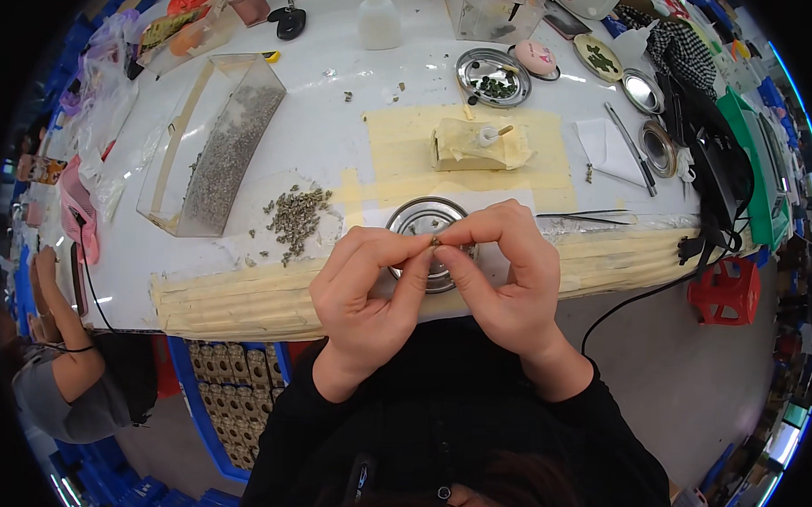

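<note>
Over the near edge of the white, glossy tabletop [329,36], the left hand [365,279] and right hand [510,273] meet, thumbs and forefingers pinched on a tiny grey-green piece [435,242], its shape too small to tell. Below them sits a round, shiny metal dish [414,214]. Toward the left edge, a loose heap of rough, grey-brown bits [295,221] lies near a clear, rectangular plastic box [187,116] with grey granules [233,149] along its right wall. Toward the far edge, a round steel plate [484,62] holds dark green pieces [495,88].

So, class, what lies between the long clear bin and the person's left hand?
A loose pile of small greyish parts, seen in the head view.
</note>
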The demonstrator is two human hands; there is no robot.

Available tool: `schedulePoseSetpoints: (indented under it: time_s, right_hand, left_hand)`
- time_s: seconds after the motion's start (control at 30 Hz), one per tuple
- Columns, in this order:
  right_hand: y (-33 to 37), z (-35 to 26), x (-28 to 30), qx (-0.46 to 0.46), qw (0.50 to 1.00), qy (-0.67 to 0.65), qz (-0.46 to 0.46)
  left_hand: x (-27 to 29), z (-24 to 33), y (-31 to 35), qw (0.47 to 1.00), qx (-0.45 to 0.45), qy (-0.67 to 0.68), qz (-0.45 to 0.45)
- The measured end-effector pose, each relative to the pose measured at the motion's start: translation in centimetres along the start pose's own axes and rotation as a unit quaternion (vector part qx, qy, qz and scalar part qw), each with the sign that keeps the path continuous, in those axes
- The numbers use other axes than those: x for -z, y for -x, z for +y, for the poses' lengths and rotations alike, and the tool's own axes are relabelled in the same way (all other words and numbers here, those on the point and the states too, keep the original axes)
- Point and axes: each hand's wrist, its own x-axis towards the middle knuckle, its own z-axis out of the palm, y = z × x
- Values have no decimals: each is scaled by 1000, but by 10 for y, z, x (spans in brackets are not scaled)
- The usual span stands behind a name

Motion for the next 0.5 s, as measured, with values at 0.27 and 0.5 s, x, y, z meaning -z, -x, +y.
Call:
schedulePoseSetpoints:
  time_s: [0.27,0.5]
  right_hand:
    - [-2,2,1,81,995,64,13]
    - [0,3,1,67,995,78,17]
  left_hand:
    - [-1,-1,1,1000,21,0,3]
    - [-1,-2,1,1000,7,-5,-1]
